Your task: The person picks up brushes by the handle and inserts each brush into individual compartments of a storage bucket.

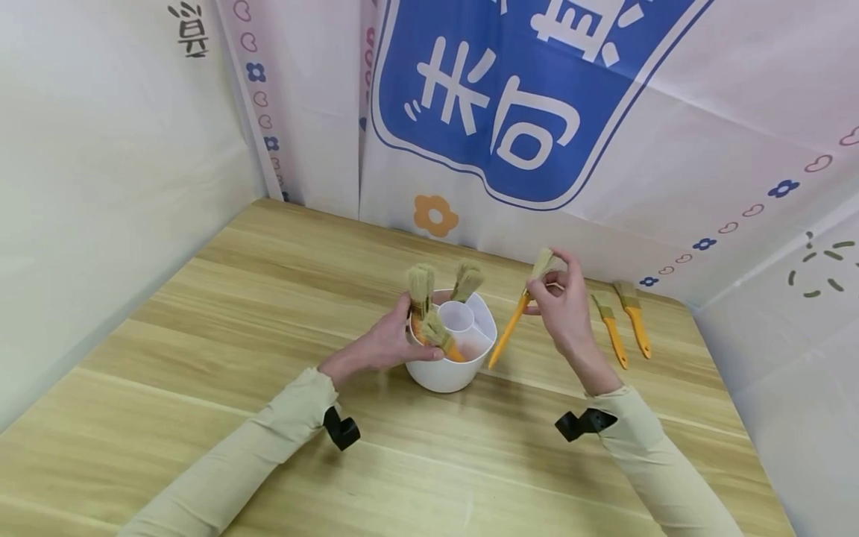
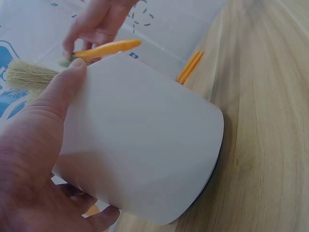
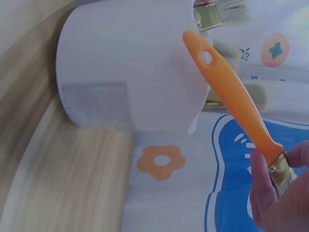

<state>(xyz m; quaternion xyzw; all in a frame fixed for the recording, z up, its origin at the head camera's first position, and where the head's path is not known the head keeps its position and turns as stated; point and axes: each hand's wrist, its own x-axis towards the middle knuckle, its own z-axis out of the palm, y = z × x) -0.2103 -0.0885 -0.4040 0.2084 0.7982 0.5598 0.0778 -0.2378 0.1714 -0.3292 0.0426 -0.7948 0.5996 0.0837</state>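
Observation:
A white round container [image 1: 443, 379] with inner dividers and a central cup stands upright on the table. My left hand [image 1: 385, 339] grips its left side, with the thumb [image 2: 70, 87] along the rim and the other fingers round the wall. Three paintbrushes show in it bristles up: one at left [image 1: 421, 285], one at the back [image 1: 468, 277], one in front [image 1: 439, 335] leaning near my thumb. To the right of the container, my right hand [image 1: 564, 306] pinches another paintbrush [image 3: 231, 92] near its metal ferrule. Its orange handle slants down toward the rim, outside the container.
Two more paintbrushes, a narrower one [image 1: 612, 332] and a wider one [image 1: 634, 319], lie on the wooden table [image 1: 201, 358] at the right. A printed cloth [image 1: 322, 149] hangs along the back edge, with pale side walls left and right.

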